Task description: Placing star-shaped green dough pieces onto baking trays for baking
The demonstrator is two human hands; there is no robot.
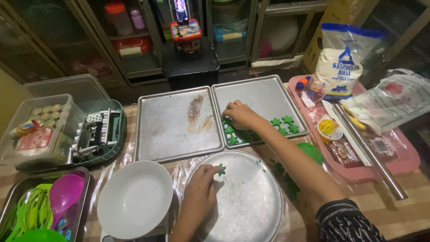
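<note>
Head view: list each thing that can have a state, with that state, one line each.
Left hand: pinching a green star piece on the round tray.
Right hand: fingers down on the right baking tray, among the green stars.
Left baking tray: no stars, smeared.
White bowl: empty.
Flour bag: upright.
</note>
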